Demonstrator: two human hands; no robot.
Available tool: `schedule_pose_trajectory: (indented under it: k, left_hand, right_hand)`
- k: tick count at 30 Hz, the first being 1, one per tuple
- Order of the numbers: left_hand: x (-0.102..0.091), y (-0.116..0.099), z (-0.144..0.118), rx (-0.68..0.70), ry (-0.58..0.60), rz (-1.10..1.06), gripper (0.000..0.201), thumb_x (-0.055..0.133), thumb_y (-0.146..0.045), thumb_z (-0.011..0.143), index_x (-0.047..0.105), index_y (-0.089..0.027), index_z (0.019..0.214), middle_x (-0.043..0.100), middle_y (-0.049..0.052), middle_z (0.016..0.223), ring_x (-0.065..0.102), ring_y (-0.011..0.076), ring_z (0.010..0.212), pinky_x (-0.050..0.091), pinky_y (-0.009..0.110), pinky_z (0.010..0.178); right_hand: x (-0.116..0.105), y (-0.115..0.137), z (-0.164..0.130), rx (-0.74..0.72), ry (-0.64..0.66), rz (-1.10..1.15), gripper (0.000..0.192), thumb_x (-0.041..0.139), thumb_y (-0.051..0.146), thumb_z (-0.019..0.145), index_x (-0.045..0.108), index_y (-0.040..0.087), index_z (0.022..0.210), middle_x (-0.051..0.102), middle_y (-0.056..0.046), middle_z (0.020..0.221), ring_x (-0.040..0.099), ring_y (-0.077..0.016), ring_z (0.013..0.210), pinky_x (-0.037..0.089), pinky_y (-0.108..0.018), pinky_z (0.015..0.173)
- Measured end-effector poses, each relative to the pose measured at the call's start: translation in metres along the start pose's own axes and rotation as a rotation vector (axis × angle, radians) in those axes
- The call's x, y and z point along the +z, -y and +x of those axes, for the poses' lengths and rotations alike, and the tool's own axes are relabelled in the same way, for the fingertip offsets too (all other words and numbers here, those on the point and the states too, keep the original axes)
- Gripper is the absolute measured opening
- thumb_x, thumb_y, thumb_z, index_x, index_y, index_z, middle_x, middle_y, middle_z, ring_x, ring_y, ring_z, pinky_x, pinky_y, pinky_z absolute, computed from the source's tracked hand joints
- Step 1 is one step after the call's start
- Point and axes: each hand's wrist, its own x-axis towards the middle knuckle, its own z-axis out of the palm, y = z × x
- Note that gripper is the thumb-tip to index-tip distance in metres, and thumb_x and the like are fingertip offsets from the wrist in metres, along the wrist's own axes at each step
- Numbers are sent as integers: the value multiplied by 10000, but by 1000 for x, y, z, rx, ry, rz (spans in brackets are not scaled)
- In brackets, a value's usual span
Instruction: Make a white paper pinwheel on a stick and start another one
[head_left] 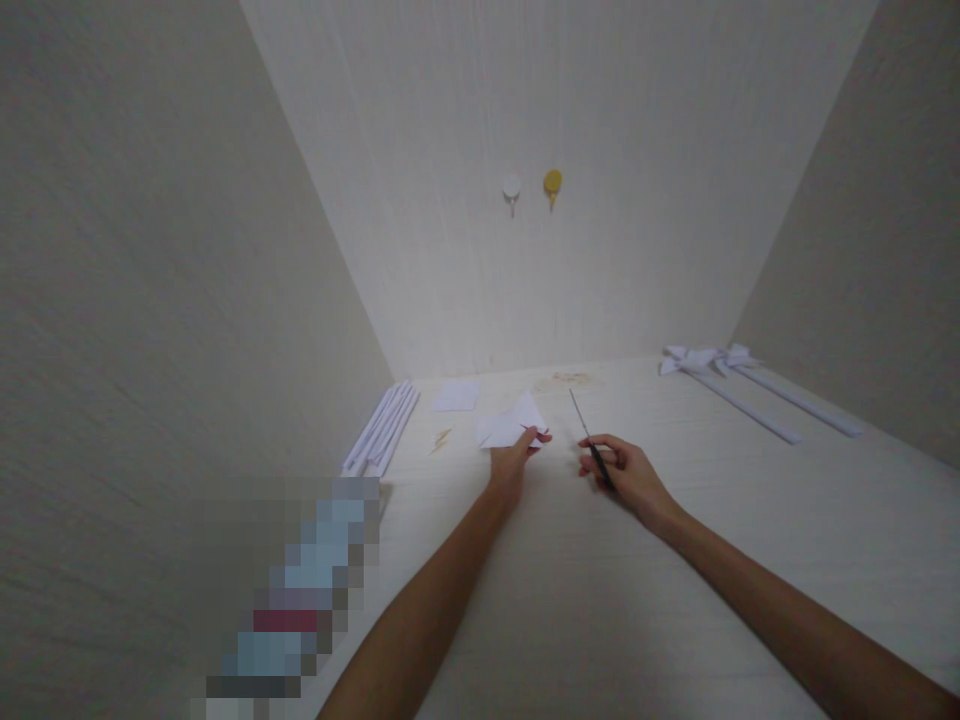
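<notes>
My left hand (517, 460) is closed on a white sheet of paper (504, 430), pinching its right side with the thumb on top. One part of this paper stands up in a point, and slits seem to run into it. In my right hand (619, 475) is a slim, pointed metal tool with a black handle (602, 468); its tip points up and away, apart from the paper. Whether it is scissors seen edge-on or a single shaft I cannot tell. Beyond the left hand lie a flat white paper square (456, 396) and several small thin tan pieces (442, 438).
Rolled white paper sticks (382, 428) lie in a bundle at the left. Two paper pinwheels on sticks (742, 403) rest at the right. More tan bits (571, 379) lie near the back wall, which bears a white hook (511, 188) and a yellow hook (553, 184). Walls flank both sides.
</notes>
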Motion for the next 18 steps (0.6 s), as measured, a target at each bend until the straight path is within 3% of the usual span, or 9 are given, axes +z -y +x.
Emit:
schedule_pose_trajectory:
  k: [7, 12, 18]
  left_hand:
    - [5, -9, -13, -61, 110, 228, 175, 630, -311, 568, 629, -141, 609, 661, 51, 709, 600, 178, 734, 443, 282, 689]
    - [8, -17, -20, -42, 115, 418, 148, 650, -290, 546, 622, -145, 549, 659, 40, 676, 598, 177, 695, 440, 287, 684]
    - [8, -16, -20, -18, 65, 474, 234, 726, -210, 450, 620, -123, 640, 660, 96, 786, 579, 225, 853, 416, 321, 789]
  right_hand:
    - [-1, 1, 0, 16, -83, 111, 412, 685, 370, 537, 527, 155, 851, 625, -13, 564, 423, -61, 365, 280, -183, 358]
    - [0, 2, 0, 7, -95, 120, 408, 698, 364, 519, 536, 158, 831, 627, -9, 552, 429, -65, 366, 301, -191, 366]
    - [1, -1, 0, -32, -92, 117, 447, 743, 336, 457, 541, 168, 819, 600, 22, 532, 452, -73, 386, 338, -202, 383]
